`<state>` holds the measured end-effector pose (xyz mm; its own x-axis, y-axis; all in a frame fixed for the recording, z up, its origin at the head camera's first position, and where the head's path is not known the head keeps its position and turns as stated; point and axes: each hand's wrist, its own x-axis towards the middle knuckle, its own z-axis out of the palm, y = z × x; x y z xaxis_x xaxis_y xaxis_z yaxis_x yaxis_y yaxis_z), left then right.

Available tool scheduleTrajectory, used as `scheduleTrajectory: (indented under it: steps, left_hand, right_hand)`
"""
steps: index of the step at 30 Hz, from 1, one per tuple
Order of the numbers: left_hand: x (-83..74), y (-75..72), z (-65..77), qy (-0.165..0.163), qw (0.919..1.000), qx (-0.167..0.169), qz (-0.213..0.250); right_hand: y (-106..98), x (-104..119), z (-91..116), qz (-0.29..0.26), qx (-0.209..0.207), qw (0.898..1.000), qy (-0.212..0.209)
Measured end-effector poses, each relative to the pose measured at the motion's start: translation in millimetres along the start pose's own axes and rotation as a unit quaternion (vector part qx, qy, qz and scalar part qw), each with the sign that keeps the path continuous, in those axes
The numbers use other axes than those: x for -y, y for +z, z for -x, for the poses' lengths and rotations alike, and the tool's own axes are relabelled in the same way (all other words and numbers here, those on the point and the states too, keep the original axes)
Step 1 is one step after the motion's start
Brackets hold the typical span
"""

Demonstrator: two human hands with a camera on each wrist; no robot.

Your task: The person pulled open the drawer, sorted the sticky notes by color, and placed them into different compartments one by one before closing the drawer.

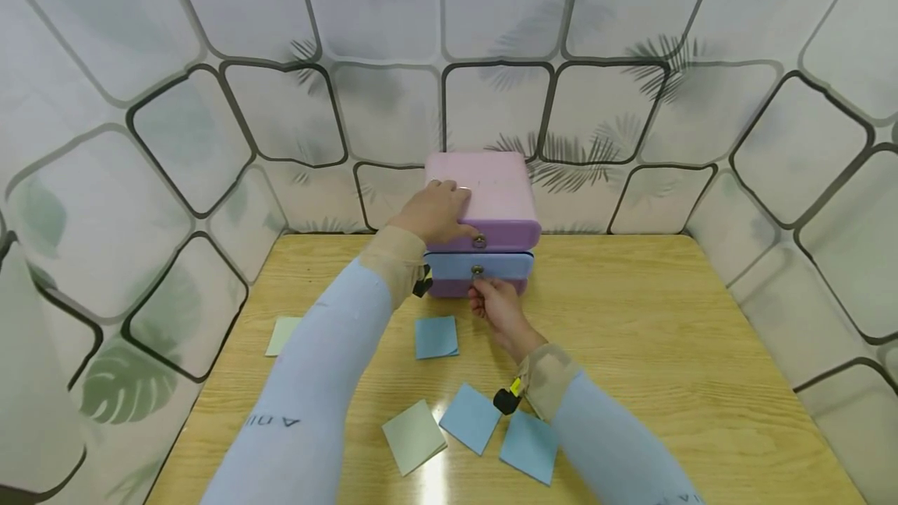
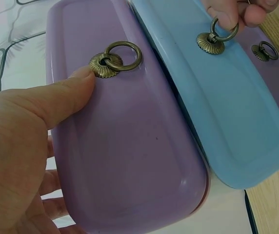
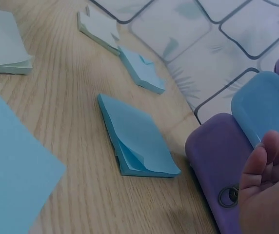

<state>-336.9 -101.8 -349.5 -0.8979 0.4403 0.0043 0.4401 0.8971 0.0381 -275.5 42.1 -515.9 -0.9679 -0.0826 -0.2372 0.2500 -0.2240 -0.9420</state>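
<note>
**Surfaces: plastic, metal, wood grain, paper**

Drawer unit (image 1: 501, 185): looks like moulded plastic, smooth. Purple front (image 2: 129, 141) and blue front (image 2: 242, 112) same stuff, semi-gloss, soft highlights along the rounded edges. Ring pulls (image 2: 102, 69): metal, aged-brass look; rings smooth, round backplates ribbed. Bench (image 1: 645, 349): pale wood grain, smooth, shiny enough to show a bright glare streak. Note pads (image 3: 137, 134): paper, matt. Sleeves (image 1: 330, 357): cloth, matt. Wall lining (image 1: 389, 115): printed sheet, mostly matt; can't tell cloth from vinyl.
</note>
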Motion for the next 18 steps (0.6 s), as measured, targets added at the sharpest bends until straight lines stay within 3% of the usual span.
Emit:
scheduleTrajectory:
  steps: [18]
  left_hand:
    - [0.8, -0.2, -1.3, 0.011, 0.9998, -0.005, -0.015]
  right_hand:
    - [-11, 1, 17, 0.095, 0.025, 0.995, -0.024]
